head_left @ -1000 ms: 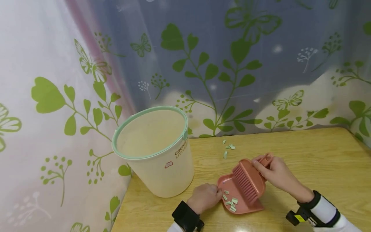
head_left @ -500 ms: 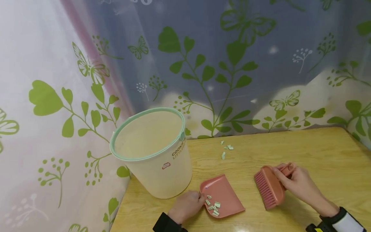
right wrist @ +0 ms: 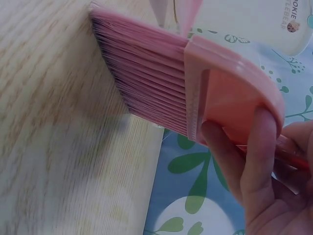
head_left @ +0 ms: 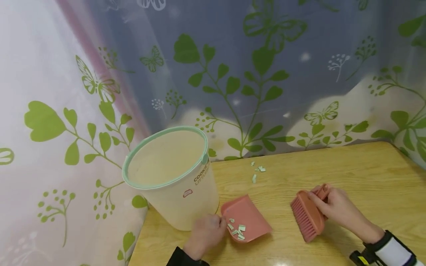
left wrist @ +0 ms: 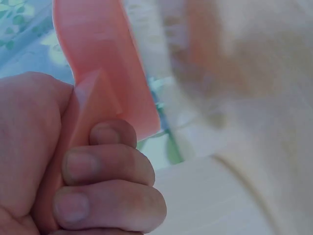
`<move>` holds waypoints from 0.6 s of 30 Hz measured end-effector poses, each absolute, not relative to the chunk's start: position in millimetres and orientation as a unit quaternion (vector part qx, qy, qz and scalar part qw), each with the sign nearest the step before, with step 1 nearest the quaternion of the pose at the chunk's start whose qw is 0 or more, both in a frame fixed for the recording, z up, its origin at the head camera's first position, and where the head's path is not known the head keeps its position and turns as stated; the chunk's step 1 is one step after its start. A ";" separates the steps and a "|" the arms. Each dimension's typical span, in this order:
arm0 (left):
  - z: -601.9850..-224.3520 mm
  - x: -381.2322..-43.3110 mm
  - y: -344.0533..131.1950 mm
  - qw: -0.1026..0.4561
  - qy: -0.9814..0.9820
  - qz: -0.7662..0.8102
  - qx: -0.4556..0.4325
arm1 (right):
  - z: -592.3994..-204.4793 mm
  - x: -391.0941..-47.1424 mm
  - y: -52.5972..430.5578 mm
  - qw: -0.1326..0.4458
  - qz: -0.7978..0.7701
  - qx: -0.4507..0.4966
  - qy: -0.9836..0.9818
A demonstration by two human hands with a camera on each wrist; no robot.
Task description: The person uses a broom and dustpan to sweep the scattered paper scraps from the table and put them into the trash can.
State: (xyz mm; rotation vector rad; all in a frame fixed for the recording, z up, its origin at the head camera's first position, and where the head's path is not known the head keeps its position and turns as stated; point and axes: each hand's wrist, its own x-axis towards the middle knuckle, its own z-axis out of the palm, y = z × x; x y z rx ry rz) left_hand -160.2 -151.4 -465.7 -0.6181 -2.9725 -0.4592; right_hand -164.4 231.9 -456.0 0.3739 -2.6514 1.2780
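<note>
Waste bin [head_left: 191, 205], loaded dustpan [head_left: 251, 214], hand brush [head_left: 311, 212]: apparently mid sweep-up.
Just right of the bin, the left hand [head_left: 208, 231] curls round the dustpan's handle, pale green scraps [head_left: 242, 228] inside; stray pieces [head_left: 254, 178] lie beyond on the table [head_left: 376, 177]. The brush is clamped in the right hand [head_left: 342, 207], apart from the pan. The next move probably calls for keeping the pan's open lip from dipping.

There are two hands [head_left: 209, 232] [head_left: 338, 207], one dustpan [head_left: 251, 218], one brush [head_left: 310, 214], one bucket [head_left: 178, 204] and two scrap clusters [head_left: 242, 228] [head_left: 262, 169].
</note>
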 end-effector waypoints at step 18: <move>-368.5 -148.1 -158.5 0.055 -0.969 -0.151 -0.189 | -454.0 -168.6 225.8 0.078 0.420 0.120 -0.896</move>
